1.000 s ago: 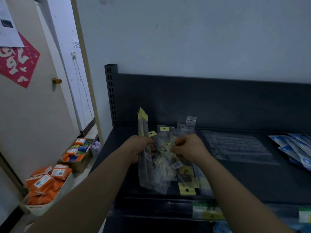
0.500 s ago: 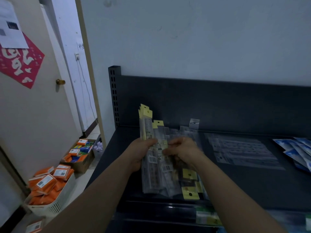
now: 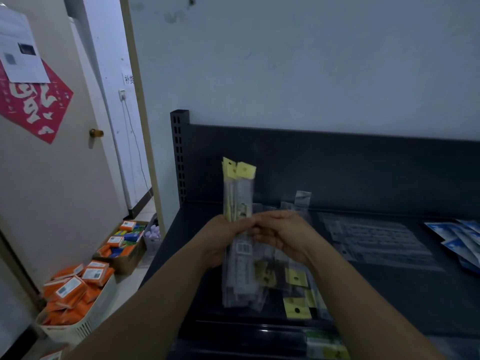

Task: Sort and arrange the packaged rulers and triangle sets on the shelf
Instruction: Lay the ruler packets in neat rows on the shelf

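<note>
My left hand grips a bundle of clear packaged rulers with yellow header tabs, held upright above the dark shelf. My right hand meets it at the bundle's middle, fingers curled against the packets. Under my right hand lie several loose ruler packets with yellow tabs pointing toward me. Flat clear packs of triangle sets lie on the shelf to the right.
Blue-and-white packets sit at the shelf's right edge. A perforated shelf upright stands at the back left. On the floor left are a white basket of orange boxes and a cardboard box. Price tags line the front rail.
The bundle has been gathered and squared upright; my right hand moved left to meet my left hand at its middle. The view has shifted closer to the shelf.
</note>
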The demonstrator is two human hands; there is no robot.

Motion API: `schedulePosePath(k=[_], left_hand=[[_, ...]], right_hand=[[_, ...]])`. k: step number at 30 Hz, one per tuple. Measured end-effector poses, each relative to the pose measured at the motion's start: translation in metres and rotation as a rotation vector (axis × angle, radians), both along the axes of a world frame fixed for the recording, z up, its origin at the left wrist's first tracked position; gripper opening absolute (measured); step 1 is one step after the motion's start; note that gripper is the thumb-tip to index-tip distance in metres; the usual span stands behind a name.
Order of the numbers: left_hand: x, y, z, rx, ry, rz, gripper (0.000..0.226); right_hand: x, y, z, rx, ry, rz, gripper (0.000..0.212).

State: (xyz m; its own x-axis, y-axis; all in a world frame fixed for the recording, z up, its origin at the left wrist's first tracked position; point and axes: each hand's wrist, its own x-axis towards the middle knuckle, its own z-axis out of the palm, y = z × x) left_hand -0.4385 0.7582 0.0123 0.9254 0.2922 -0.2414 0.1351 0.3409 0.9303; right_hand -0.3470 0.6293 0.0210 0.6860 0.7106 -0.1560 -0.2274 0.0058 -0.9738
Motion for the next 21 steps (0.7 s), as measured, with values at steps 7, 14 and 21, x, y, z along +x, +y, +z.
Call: schedulePosePath(k=[7,14,21], left_hand=[[0.006,0.017,0.000,0.148,0.193,0.113,0.006],[0.018,-0.005,-0.006,0.197,0.256,-0.025,0.006],[0.016,0.002,-0.006,0.082,0.204,0.124,0.008]], right_hand=[[0.035,-0.051,-0.025,-0.494,-0.685,-0.208,0.017],[0.031,-0.065,-0.042,-0.560,-0.700,-0.002,0.055],[0.032,-0.073,-0.041,-0.450,-0.612,-0.052,0.049]])
